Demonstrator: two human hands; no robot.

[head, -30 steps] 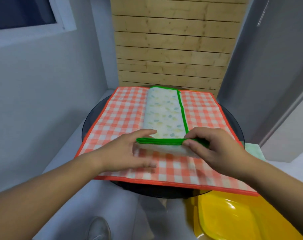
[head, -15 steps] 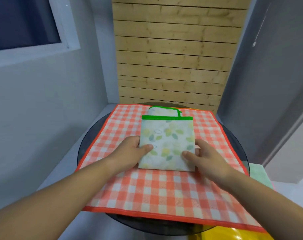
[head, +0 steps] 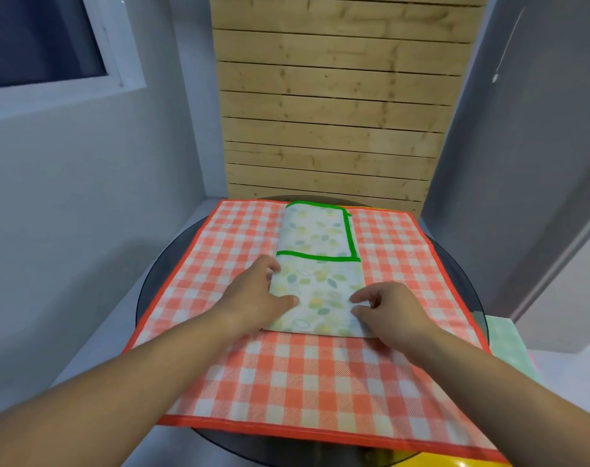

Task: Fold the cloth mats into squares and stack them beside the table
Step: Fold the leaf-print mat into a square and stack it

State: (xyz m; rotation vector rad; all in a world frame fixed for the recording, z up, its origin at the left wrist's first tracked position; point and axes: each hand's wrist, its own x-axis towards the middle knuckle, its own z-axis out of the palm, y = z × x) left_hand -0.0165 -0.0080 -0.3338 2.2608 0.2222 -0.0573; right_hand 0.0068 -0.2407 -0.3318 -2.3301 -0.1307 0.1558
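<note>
Curled fingertips of the right hand pinch the right edge of the folded floral mat, while the left hand grips its left edge, thumb on top. The mat lies on an orange checked mat spread over the round table, with both forearms reaching forward.

One wide-angle camera is sitting on the person's head, looking forward and down, close over the round desk and taking in the wooden wall behind.
</note>
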